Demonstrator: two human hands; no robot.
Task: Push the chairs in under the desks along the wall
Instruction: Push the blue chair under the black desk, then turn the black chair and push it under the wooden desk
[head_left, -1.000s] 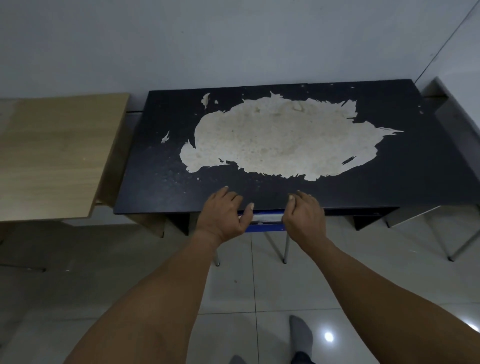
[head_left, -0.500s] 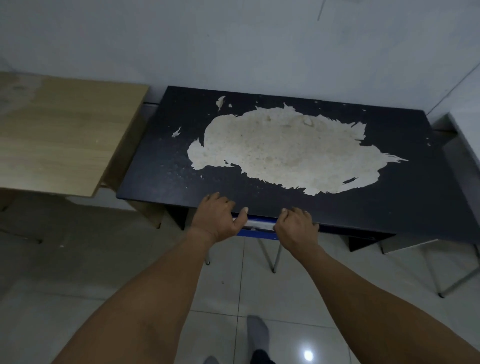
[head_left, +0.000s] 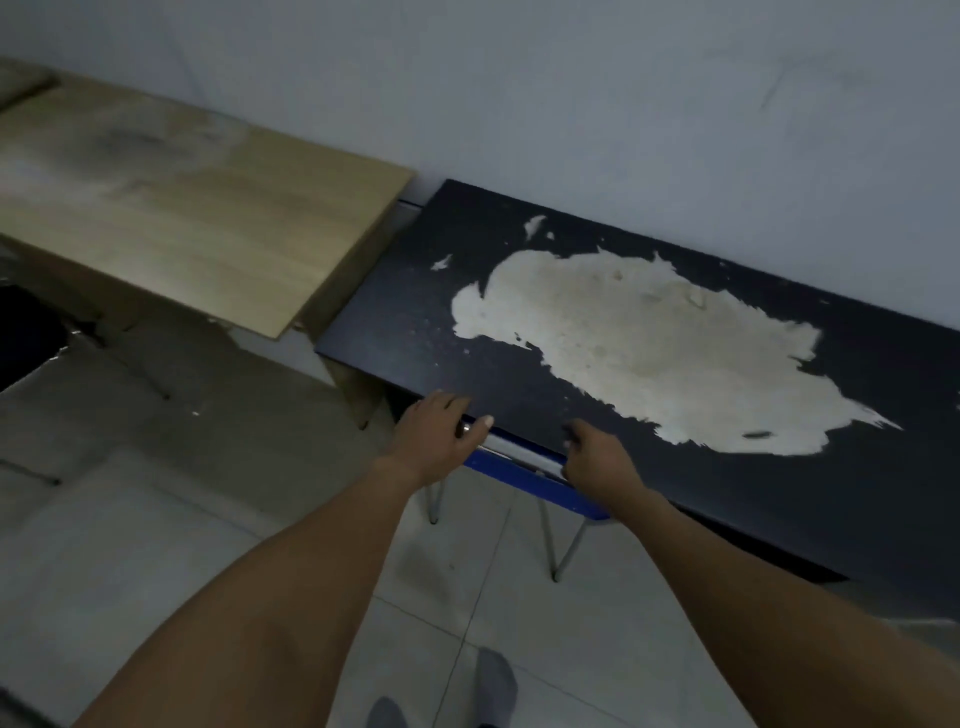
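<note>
Blue chair (head_left: 511, 470), nearly all of it tucked beneath the black desk (head_left: 857, 493), shows only the top of its backrest and thin metal legs (head_left: 563, 545) just below the middle of the frame. Left hand (head_left: 434, 434) is curled around the left end of the backrest, fingers wrapped over a metal tube end, thumb pointing toward the desk edge. Right hand (head_left: 597, 457) grips the backrest a little further right, its fingers folded over the top and partly hidden under the desk's front edge. Both bare forearms reach in from the bottom of the frame. Black desk runs from center to right edge, its surface worn through in a large pale patch (head_left: 639, 353). Light wooden desk (head_left: 197, 208) stands beside it at upper left, both set against the grey wall (head_left: 571, 93). Pale tiled floor (head_left: 156, 519) fills the lower left; a grey-socked foot (head_left: 496, 686) shows at the bottom center, and a dark shape at the far left edge is too unclear to identify
</note>
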